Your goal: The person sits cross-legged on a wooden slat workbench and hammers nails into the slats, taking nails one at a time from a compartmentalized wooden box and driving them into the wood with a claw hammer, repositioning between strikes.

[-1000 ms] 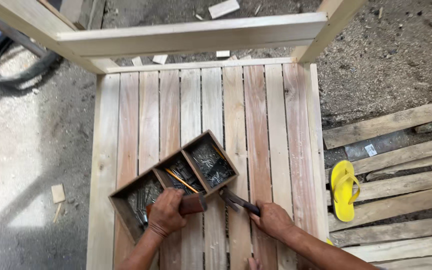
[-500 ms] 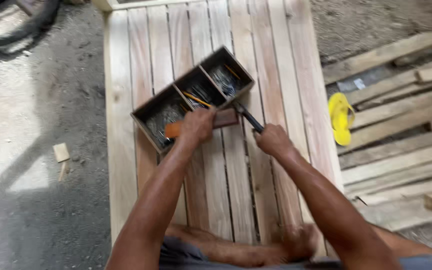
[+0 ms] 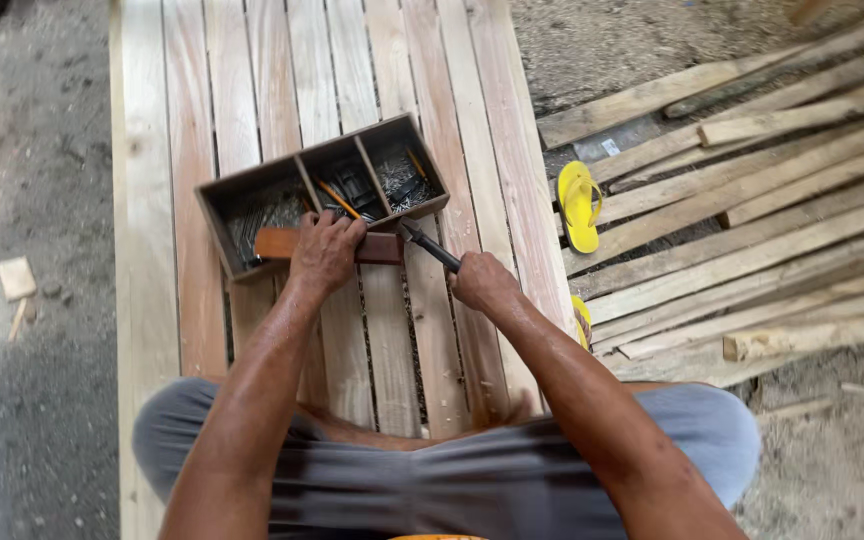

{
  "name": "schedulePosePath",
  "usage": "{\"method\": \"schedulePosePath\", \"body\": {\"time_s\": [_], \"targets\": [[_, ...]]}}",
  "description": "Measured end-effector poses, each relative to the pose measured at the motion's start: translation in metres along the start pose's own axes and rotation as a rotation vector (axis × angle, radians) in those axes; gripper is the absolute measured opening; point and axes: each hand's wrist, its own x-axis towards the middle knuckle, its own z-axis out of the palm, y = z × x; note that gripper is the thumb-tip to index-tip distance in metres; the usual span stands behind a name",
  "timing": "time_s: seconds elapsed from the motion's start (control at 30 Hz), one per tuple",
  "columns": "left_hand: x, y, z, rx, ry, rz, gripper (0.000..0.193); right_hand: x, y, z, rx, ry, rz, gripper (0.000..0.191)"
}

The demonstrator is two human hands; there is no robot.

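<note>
Nearest, right hand [image 3: 482, 283] with fingers wrapped around a dark-handled tool [image 3: 430, 246] (head unclear). Left hand [image 3: 324, 252] curled over a reddish wood block [image 3: 380, 248], which lies on the slatted platform [image 3: 452, 150] against the three-compartment nail box [image 3: 324, 190]. Beyond, yellow sandal [image 3: 578, 205] beside loose planks [image 3: 752, 180].
</note>
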Motion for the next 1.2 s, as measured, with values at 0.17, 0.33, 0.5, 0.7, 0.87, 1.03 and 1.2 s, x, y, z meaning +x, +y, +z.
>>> {"method": "schedulePosePath", "body": {"time_s": [0.17,0.33,0.5,0.7,0.87,1.03,1.2], "targets": [[0.034,0.001,-0.008,0.123,-0.125,0.063,0.026,0.013,0.042,-0.005,-0.040,0.066,-0.191,0.048],[0.047,0.016,0.001,0.022,-0.084,-0.016,0.028,0.005,0.057,-0.007,0.147,-0.059,-0.065,0.047],[0.035,0.006,0.006,-0.072,0.032,-0.117,0.035,-0.018,0.045,-0.049,0.095,-0.015,-0.073,0.043],[0.062,-0.009,-0.013,0.067,0.325,-0.094,0.099,-0.061,0.035,-0.099,0.279,0.010,0.091,0.050],[0.138,0.023,-0.004,-0.325,0.007,-0.185,0.030,-0.060,0.036,-0.124,0.391,0.074,0.200,0.055],[0.183,0.084,0.050,0.075,-0.086,-0.024,0.023,-0.060,0.049,-0.136,0.583,0.160,0.254,0.057],[0.188,0.076,0.070,-0.001,-0.111,-0.001,0.022,-0.073,0.067,-0.135,0.509,0.172,0.265,0.059]]}}
